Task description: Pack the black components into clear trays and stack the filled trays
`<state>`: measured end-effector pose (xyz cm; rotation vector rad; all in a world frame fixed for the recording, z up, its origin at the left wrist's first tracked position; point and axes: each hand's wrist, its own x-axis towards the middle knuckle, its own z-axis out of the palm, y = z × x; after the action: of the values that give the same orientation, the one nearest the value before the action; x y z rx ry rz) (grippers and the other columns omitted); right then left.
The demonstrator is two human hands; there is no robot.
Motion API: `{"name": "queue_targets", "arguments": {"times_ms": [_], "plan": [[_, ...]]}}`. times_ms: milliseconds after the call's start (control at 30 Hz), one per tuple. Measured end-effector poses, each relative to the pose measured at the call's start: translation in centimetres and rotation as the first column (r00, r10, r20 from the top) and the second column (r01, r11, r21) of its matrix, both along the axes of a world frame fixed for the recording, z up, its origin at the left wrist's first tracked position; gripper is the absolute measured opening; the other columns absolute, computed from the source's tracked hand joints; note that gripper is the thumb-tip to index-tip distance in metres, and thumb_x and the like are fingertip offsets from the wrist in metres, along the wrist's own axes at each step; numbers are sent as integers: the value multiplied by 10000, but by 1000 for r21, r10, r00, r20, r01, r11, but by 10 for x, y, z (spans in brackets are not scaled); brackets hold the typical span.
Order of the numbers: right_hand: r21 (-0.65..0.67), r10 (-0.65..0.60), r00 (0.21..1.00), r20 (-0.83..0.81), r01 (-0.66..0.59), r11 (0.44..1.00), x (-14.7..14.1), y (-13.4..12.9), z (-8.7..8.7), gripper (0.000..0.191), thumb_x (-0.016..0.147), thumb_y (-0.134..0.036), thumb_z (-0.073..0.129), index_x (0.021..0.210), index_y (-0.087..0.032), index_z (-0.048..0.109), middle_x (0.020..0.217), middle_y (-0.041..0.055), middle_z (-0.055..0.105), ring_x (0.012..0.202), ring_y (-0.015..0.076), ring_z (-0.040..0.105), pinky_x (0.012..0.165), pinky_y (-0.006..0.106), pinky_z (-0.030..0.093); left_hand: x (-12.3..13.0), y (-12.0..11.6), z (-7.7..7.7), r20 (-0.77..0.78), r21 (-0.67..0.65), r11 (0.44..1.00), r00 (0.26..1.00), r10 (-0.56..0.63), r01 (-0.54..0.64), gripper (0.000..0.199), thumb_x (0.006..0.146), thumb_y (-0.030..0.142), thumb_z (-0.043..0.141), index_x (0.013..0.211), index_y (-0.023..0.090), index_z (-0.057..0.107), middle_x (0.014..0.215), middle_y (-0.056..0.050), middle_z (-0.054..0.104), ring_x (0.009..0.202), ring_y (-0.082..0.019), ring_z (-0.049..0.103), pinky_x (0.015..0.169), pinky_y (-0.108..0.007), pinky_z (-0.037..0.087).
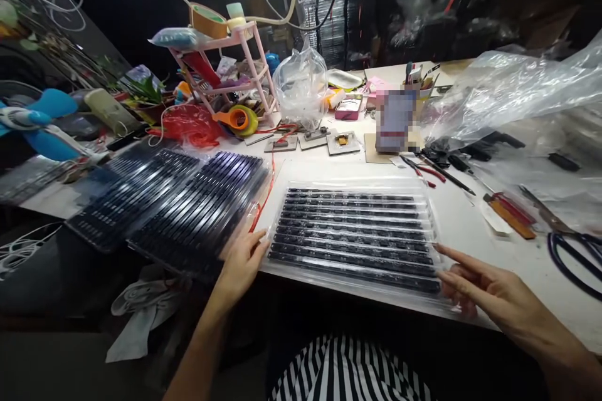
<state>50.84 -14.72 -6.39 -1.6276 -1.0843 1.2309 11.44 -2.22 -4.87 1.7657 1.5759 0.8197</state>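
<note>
A clear plastic tray with rows of black strips lies flat on the white table, near its front edge. My left hand is at the tray's left edge, thumb and fingers closed on the rim. At the right edge, my right hand touches the tray with its fingers stretched out and apart. To the left lie more trays with dark strips, one nearest to my left hand and another beyond it.
Scissors, an orange-handled tool and red-handled pliers lie at the right. Behind stand a pink rack and clear plastic bags. A blue fan is at the far left.
</note>
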Motion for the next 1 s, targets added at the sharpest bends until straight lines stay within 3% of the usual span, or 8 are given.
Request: {"name": "queue_targets", "arguments": {"times_ms": [133, 267, 367, 433, 533, 633, 767, 1000], "plan": [[46, -3, 941, 338, -14, 999, 8, -1, 1, 591, 740, -589, 615, 1162, -175, 628, 556, -6, 591, 432, 188, 553, 422, 335, 494, -5, 0, -2, -219, 41, 995, 973, -77, 88, 475, 821, 426, 532, 1190, 136, 607, 768, -47, 617, 706, -207, 589, 732, -376, 486], [273, -194, 675, 712, -11, 962, 5, 21, 21, 604, 846, -642, 411, 1098, -146, 647, 682, 82, 679, 594, 273, 652, 549, 420, 518, 7, 19, 13, -370, 129, 987, 928, -43, 97, 488, 900, 447, 400, 1274, 161, 528, 1067, -107, 617, 934, -231, 615, 849, -396, 479], [397, -222, 490, 843, -288, 872, -18, 50, 22, 638, 916, -579, 317, 1303, -107, 503, 1190, 193, 618, 1068, 333, 593, 842, 512, 473, 38, 33, 15, -532, 207, 934, 835, -144, 293, 522, 926, 453, 351, 1322, 135, 476, 1376, -162, 469, 1286, -289, 406, 1045, -457, 329], [310, -125, 362, 924, -515, 799, -36, 67, 13, 665, 915, -592, 296, 1375, -129, 425, 1416, 192, 423, 1300, 348, 385, 993, 575, 333, 62, 36, 6, -642, 176, 885, 732, -229, 431, 574, 921, 485, 348, 1378, 141, 407, 1482, -152, 344, 1379, -304, 252, 1094, -494, 237], [120, 39, 232, 972, -633, 765, -53, 81, -3, 681, 903, -617, 298, 1401, -163, 397, 1489, 160, 299, 1374, 351, 238, 1042, 592, 247, 84, 32, -15, -740, 111, 844, 610, -283, 525, 623, 918, 527, 310, 1438, 184, 302, 1531, -116, 234, 1409, -301, 159, 1109, -542, 156], [22, 144, 204, 968, -644, 765, -55, 89, -6, 708, 893, -635, 299, 1428, -173, 349, 1510, 149, 241, 1390, 338, 191, 1057, 577, 236, 89, 28, -26, -760, 97, 834, 581, -291, 544, 624, 931, 520, 267, 1455, 181, 255, 1539, -112, 181, 1415, -291, 126, 1111, -552, 122], [35, 130, 222, 966, -613, 789, -48, 105, -5, 708, 896, -624, 313, 1446, -177, 310, 1520, 141, 215, 1401, 316, 160, 1081, 559, 194, 80, 35, -18, -714, 28, 830, 593, -374, 557, 625, 930, 513, 299, 1460, 190, 230, 1546, -122, 136, 1420, -273, 91, 1116, -548, 81], [121, 13, 202, 979, -635, 763, -42, 110, -20, 602, 948, -519, 273, 1404, -146, 396, 1495, 161, 292, 1392, 306, 206, 1079, 512, 211, 35, 48, 20, -464, -287, 615, 455, -760, 734, 768, 833, 512, 546, 1466, 260, 194, 1562, -92, 15, 1418, -262, -35, 1130, -484, 92]]}}
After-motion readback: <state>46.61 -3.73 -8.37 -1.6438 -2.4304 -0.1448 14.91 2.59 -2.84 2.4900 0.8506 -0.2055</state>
